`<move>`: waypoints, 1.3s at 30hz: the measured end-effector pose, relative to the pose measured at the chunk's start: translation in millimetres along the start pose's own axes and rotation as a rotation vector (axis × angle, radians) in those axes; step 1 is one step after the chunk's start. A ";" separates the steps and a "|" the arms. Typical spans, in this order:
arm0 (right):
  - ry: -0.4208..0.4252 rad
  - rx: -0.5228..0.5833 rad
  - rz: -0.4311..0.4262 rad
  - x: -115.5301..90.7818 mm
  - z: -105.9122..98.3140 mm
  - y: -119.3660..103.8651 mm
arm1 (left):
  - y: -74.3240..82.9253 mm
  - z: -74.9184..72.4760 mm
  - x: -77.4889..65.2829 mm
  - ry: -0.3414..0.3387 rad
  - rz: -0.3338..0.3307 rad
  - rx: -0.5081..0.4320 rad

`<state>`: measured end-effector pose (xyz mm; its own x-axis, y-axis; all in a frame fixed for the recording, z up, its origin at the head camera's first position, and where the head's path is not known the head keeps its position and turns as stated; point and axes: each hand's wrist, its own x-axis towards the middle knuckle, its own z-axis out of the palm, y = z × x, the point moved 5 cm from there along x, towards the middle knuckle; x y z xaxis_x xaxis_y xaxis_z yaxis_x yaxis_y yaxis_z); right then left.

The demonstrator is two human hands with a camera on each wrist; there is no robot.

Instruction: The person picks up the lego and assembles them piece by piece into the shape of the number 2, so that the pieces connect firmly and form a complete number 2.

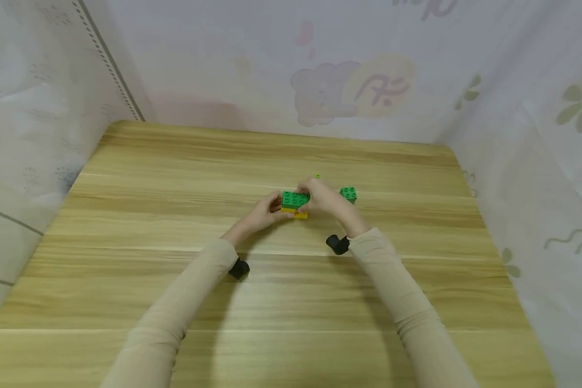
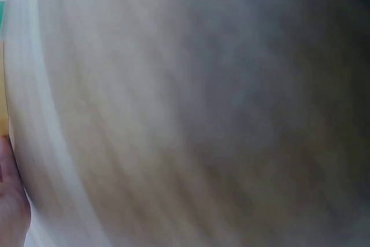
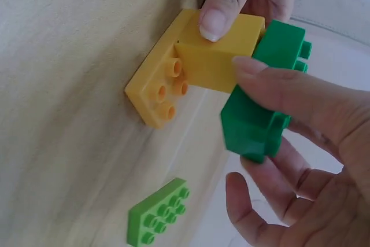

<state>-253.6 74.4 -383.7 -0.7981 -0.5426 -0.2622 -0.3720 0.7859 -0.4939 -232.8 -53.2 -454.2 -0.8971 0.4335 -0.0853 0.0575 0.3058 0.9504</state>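
In the right wrist view, a dark green building brick (image 3: 245, 122) sits on a yellow brick (image 3: 208, 65), and the yellow brick stands on one end of a flat orange-yellow studded plate (image 3: 144, 88). My left hand (image 1: 264, 213) grips the yellow brick, its thumb laid along one side. My right hand (image 1: 324, 198) pinches the green brick between thumb and fingers. Whether the green brick is fully pressed down cannot be seen. The left wrist view is mostly blurred tabletop, with a bit of the left hand at its left edge.
A smaller dark green brick (image 1: 348, 194) lies right of the right hand. Beyond that hand lies a light green studded plate (image 3: 159, 212), mostly hidden in the head view. The wooden table (image 1: 291, 302) meets printed cloth walls at the back and sides.
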 end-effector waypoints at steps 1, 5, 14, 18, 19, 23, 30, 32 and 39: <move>0.000 -0.013 -0.004 0.7 0.1 -1.1 | 0.4 -0.8 -0.2 -0.002 0.000 0.000; -0.030 -0.058 -0.011 2.9 -2.1 -7.7 | 1.2 -2.7 -0.2 -0.007 0.004 0.008; -0.064 -0.135 -0.032 0.1 -6.9 -19.9 | 2.9 0.1 -0.1 -0.012 0.019 0.003; -0.056 -0.166 -0.023 -0.4 -6.4 -20.7 | 2.4 0.2 -0.1 -0.005 0.020 0.013; -0.051 -0.171 -0.016 -0.5 -6.3 -20.4 | 2.7 0.4 0.0 -0.006 0.020 0.014; -0.018 -0.184 0.021 -1.3 -3.5 -16.7 | 2.0 0.5 -0.5 -0.002 0.010 0.019; 0.124 -0.153 0.113 -13.5 15.3 8.2 | -2.1 0.9 -1.0 -0.007 0.010 0.035; 0.165 -0.097 0.140 -21.0 19.5 19.1 | -2.4 1.1 -1.0 -0.008 0.001 0.037; 0.372 0.013 0.108 -49.0 11.5 45.4 | 0.3 -1.7 -2.8 0.012 -0.018 0.037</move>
<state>-225.9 133.2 -402.8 -0.9507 -0.3099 0.0040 -0.2719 0.8277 -0.4910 -231.0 -55.7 -453.2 -0.9031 0.4179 -0.0985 0.0573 0.3449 0.9369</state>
